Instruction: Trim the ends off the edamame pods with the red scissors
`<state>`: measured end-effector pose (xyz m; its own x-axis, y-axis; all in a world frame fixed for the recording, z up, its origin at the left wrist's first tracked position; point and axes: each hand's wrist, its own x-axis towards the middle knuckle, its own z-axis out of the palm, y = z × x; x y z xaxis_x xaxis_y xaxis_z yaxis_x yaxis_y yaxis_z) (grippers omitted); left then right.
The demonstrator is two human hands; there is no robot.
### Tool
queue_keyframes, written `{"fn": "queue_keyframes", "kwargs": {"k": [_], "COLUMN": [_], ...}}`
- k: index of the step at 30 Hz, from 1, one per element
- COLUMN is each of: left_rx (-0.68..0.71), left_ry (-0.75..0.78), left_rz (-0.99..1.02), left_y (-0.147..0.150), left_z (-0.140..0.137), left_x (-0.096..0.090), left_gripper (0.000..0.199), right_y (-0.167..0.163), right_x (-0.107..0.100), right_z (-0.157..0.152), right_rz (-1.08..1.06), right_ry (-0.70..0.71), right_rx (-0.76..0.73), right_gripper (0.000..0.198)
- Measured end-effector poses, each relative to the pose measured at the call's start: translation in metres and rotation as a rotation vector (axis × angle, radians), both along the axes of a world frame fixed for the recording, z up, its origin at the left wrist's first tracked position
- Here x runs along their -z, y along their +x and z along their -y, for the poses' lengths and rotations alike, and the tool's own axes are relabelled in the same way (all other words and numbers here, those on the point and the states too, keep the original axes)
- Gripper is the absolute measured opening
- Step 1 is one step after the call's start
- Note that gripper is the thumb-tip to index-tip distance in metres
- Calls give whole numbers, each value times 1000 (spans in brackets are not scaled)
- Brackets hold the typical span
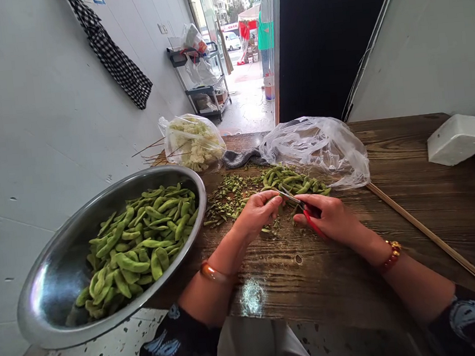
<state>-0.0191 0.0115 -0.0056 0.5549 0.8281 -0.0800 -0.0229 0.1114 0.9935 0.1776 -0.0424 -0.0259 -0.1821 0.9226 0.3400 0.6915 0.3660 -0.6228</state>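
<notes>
Over the middle of the wooden table, my left hand pinches a green edamame pod, mostly covered by the fingers. My right hand grips red-handled scissors, whose blades point left and meet the pod's end. Just beyond both hands lies a pile of uncut-looking edamame pods. Small green trimmings are scattered to its left and under my hands. On my left, a large steel bowl stands tilted in view and holds many green edamame pods.
At the table's back are a bag of cauliflower, a dark grey cloth and a crumpled clear plastic bag. Thin wooden sticks lie along the right. A white foam box sits far right. A shelf cart stands by the doorway.
</notes>
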Motion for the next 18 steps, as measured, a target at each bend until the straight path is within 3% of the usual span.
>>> {"fn": "queue_keyframes", "kwargs": {"k": [18], "left_rx": [-8], "left_ry": [146], "left_rz": [-114], "left_y": [5], "left_z": [8], "left_x": [-1], "left_gripper": [35], "right_y": [0], "right_x": [0], "right_z": [0], "right_rz": [15], "right_ry": [-36], "right_rx": [-79], "right_gripper": [42]}}
